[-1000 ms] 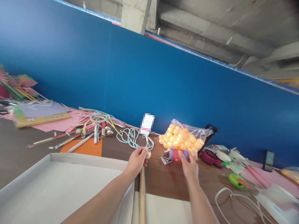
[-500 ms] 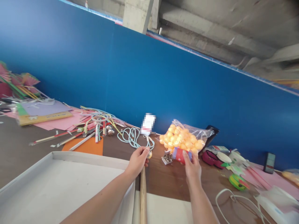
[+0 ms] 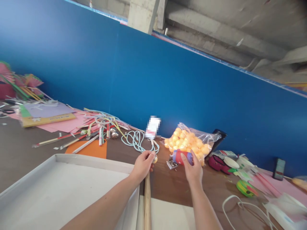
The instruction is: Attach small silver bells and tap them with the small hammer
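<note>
L hand (image 3: 143,165) pinches shiny bit (image 3: 155,158), prob. to steady it; R hand (image 3: 193,171), part-curled, grips roll (image 3: 177,157) nr R end, prob. keeping L end clear.

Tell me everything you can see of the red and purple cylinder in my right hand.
The cylinder is short and stubby, red around the middle with a small pale mark, purple at both ends. Its material is hard to tell. It is held on its side, nearly level, in front of the bag of orange balls and by a small pack of metallic bits; whether it touches either is unclear. The right hand grips it toward its right end.
</note>
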Motion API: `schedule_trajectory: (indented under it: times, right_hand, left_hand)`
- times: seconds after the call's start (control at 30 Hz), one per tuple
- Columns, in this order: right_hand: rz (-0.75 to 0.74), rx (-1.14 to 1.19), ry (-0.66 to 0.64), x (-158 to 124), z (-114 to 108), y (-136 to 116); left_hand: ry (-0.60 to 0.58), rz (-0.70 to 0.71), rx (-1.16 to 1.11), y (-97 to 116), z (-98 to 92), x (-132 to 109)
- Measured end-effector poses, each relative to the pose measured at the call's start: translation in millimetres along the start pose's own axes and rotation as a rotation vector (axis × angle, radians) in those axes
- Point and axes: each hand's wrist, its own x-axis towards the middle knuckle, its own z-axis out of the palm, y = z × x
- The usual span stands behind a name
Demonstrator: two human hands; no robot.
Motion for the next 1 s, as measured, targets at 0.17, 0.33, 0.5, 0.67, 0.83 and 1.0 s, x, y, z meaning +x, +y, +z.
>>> schedule_trajectory:
  times: [0.17,0.33,0.5,0.67,0.83,1.0]
  right_hand:
    - [-0.057,-0.026,0.019,-1.5,0.2,-6.5]
    - [-0.067,-0.070,0.039,-0.3,-1.7,-4.9]
    - [-0.058,-0.032,0.045,0.8,-4.3,-3.4]
    - [0.167,0.353,0.040,4.9,-6.2,7.5]
    - [0.413,1.025,-0.167,6.1,-16.4,22.1]
    - [0.347,1.209,-0.434,-5.7,-30.7,17.7]
  left_hand:
    - [0.005,-0.013,0.006,1.4,0.2,-0.5]
    - [-0.003,-0.017,0.008,3.5,0.1,-1.9]
    - [-0.001,-0.018,-0.015,2.7,-0.2,-1.3]
    - [0.001,0.003,-0.013,0.7,-0.1,-0.2]
    - [-0.011,0.003,0.002,-0.1,-0.5,-0.8]
    - [-0.001,0.005,0.027,2.6,-2.3,-3.1]
